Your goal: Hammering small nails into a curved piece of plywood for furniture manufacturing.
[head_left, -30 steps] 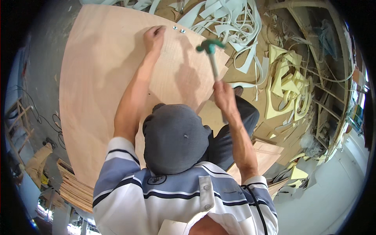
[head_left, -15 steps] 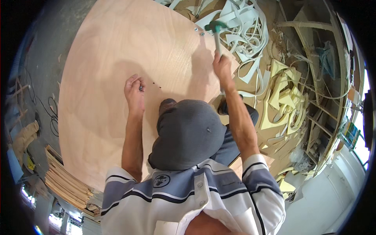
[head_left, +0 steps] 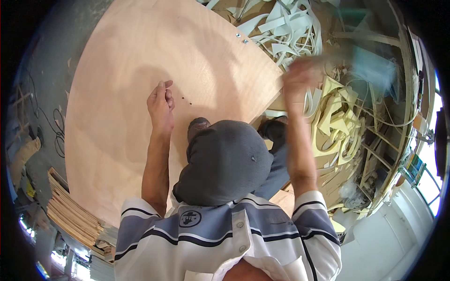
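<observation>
A large sheet of light plywood (head_left: 122,70) lies in front of me. My left hand (head_left: 161,102) rests on its middle with thumb and fingers pinched together; anything between them is too small to see. Two or three small dark nails (head_left: 186,99) lie on the wood just right of that hand. My right hand (head_left: 298,77) is raised beyond the sheet's right edge and blurred by motion. It grips a hammer whose teal head (head_left: 372,70) is a smear to the right. Two metal fasteners (head_left: 241,38) sit near the sheet's far right edge.
My grey cap (head_left: 225,161) and striped shirt fill the lower middle. White and yellow foam offcuts (head_left: 337,122) pile up right of the sheet. Thin plywood sheets (head_left: 70,215) are stacked at the lower left. Cables (head_left: 58,131) lie on the floor at the left.
My left hand has come back from the sheet's far edge to its middle and stayed there. My right hand has swung the hammer away from the far edge, up and to the right.
</observation>
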The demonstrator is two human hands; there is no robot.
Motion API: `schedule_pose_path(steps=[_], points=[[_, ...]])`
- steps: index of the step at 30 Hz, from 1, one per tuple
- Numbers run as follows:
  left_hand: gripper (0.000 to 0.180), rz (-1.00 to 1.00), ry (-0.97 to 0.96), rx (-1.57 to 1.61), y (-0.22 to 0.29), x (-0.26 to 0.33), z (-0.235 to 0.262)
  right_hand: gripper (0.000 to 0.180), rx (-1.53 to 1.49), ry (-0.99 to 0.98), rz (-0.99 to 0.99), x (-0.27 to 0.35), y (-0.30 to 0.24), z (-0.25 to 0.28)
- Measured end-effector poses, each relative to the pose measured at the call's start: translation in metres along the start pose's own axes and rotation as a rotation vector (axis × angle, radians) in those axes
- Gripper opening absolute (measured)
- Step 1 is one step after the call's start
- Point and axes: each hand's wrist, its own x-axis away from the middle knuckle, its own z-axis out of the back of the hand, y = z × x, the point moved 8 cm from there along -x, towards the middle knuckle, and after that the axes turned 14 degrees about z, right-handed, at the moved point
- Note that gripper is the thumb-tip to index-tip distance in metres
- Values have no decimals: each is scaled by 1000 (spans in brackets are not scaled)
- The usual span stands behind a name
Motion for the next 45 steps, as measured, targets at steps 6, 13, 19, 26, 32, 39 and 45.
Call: schedule_pose_path(steps=[6, 13, 19, 26, 32, 39, 45], points=[[30, -44, 52, 44, 0, 1, -1, 49, -61, -967, -856, 161, 68, -40], [15, -117, 61, 111, 3, 3, -2, 26, -546, 4, -474, -159, 52, 22], [15, -53, 27, 161, 3, 5, 5, 40, 466, -733, 117, 62, -18, -36], [24, -48, 89, 99, -6, 18, 33, 54, -22, -957, -818, 104, 48, -43], [22, -47, 69, 89, -10, 9, 21, 58, -303, -226, -497, -107, 19, -6], [20, -48, 93, 61, -17, 5, 27, 44, -6, -1110, -803, 213, 24, -39], [23, -174, 268, -69, -38, -2, 79, 46, 19, -1067, -846, 224, -13, 29]])
